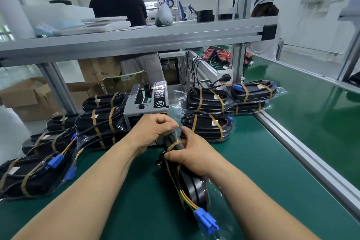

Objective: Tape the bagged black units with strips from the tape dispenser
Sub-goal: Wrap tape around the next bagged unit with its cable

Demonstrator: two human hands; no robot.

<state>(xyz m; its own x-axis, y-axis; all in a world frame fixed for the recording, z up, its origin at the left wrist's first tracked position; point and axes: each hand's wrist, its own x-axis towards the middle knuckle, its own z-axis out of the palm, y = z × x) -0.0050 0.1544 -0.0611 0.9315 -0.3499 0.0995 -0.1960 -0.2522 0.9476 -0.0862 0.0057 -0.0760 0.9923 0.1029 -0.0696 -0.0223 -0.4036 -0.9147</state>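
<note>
One unit [194,189] sits on the mat [136,191] before the dispenser [146,107]: glossy black, clear-bagged, a tan strip [174,145] round it, blue plug [206,220] nearest. Left hand [153,132] pinches its bagged far end; right hand [191,154] grips it at the strip

1. R hand [191,154] grips bagged black unit [191,187] on green mat [136,191]; tan strip round unit at fingers;
2. L hand [155,128] curled at tape dispenser [148,103] mouth; held item unclear;
3. Taped units: L stack [97,122], R stack [208,126] flank dispenser.
</note>
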